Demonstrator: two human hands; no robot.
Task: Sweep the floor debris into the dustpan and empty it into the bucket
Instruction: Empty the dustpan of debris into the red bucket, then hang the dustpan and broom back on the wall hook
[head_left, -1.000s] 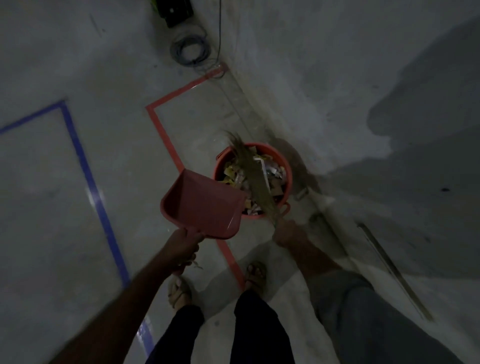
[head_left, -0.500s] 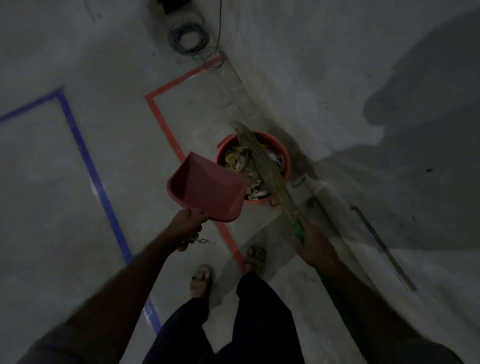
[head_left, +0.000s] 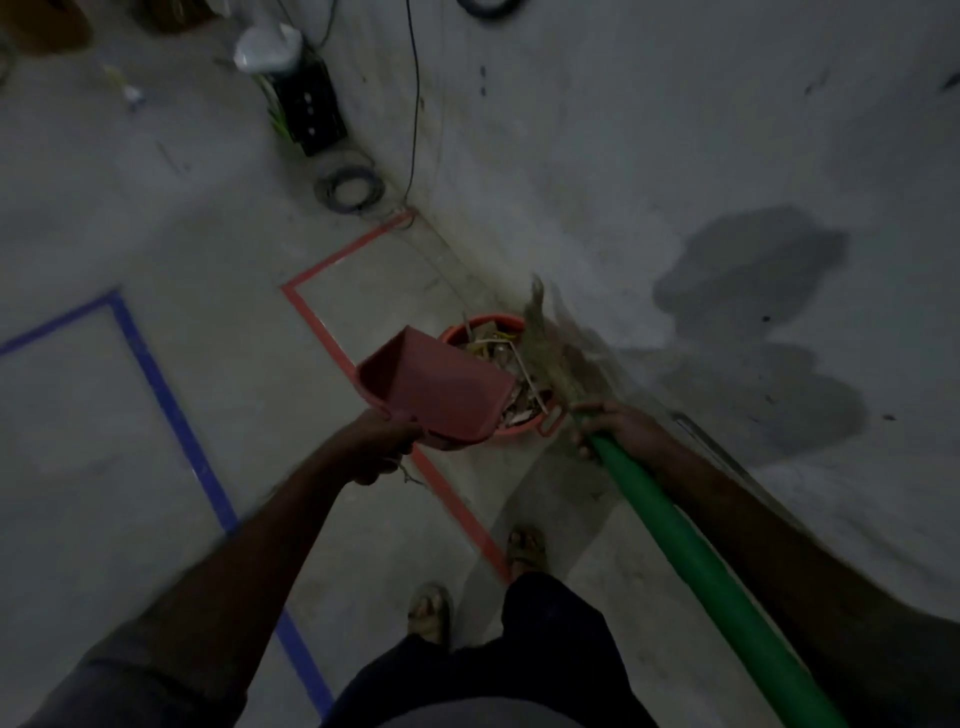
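My left hand (head_left: 376, 447) grips the handle of a red dustpan (head_left: 434, 387), held tilted in the air just left of and over the near rim of an orange bucket (head_left: 519, 423). The bucket stands on the floor against the wall and is full of paper scraps and other debris (head_left: 496, 345). My right hand (head_left: 621, 428) grips the green handle of a broom (head_left: 691, 556). Its straw bristles (head_left: 550, 348) point up and away, crossing the bucket's right side. The dustpan hides the bucket's left part.
Red tape (head_left: 332, 332) and blue tape (head_left: 166, 410) mark rectangles on the concrete floor. A wall (head_left: 675, 156) rises right of the bucket. A coiled cable (head_left: 348, 189), a black box (head_left: 309, 104) and a white bag (head_left: 265, 49) lie farther off. My sandalled feet (head_left: 428, 610) stand below.
The view has tilted up, showing more floor and the black box. My right hand has drawn back along the broom, exposing the green handle. The dustpan stays raised by the bucket.
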